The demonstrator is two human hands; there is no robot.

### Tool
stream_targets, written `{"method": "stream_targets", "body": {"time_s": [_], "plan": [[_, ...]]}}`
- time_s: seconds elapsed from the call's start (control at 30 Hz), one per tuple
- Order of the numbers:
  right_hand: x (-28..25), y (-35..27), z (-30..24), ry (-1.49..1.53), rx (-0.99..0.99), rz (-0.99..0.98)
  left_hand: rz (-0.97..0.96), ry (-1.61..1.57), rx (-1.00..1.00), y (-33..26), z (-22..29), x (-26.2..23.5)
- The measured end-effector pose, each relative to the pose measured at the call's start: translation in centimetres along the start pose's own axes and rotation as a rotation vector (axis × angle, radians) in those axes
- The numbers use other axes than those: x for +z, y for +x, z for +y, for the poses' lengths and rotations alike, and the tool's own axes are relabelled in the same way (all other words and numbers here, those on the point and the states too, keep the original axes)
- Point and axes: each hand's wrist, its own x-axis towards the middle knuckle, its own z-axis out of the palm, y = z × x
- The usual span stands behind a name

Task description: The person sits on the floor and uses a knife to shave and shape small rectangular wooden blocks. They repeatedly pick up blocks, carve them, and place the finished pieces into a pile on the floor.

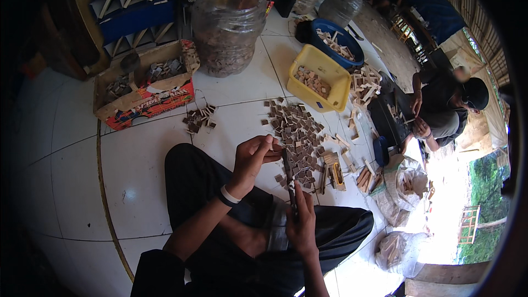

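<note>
I sit cross-legged on the tiled floor with both hands above my lap. My left hand is closed in a pinch, fingertips together; what sits between them is too small to make out clearly. My right hand grips a long, narrow dark tool, which points up and away from me and looks like a knife or a file. Its upper end is close beside my left fingertips. Just beyond the hands spreads a pile of small brown-and-pale square wood pieces. A smaller heap of similar pieces lies to the left.
A cardboard box of pieces and a big clear plastic container stand at the back. Right of them are a yellow tub and a blue basin. Wood offcuts and sacks lie rightward, near a co-worker.
</note>
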Motion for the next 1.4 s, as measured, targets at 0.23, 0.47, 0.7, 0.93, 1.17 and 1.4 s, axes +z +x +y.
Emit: {"method": "stream_targets", "body": {"time_s": [0.23,0.47,0.7,0.93,1.17,1.4], "plan": [[0.0,0.3,-0.2,-0.019,-0.019,0.022,-0.060,-0.057,-0.030,-0.2,-0.1,0.5],[1.0,-0.1,0.7,-0.012,-0.017,0.039,0.007,-0.164,-0.119,-0.8,-1.1,0.5],[1.6,-0.3,1.1,-0.030,-0.028,0.041,0.106,-0.192,-0.134,-1.2,-1.7,0.9],[1.8,-0.3,0.7,0.017,-0.003,0.018,0.180,-0.196,-0.131,-1.4,-2.1,1.0],[1.6,-0.3,0.6,-0.028,0.051,0.025,0.080,-0.196,-0.164,-1.2,-1.8,0.9],[1.4,-0.6,1.4,0.012,0.023,0.015,-0.077,-0.235,-0.289,-0.6,-2.1,-0.2]]}}
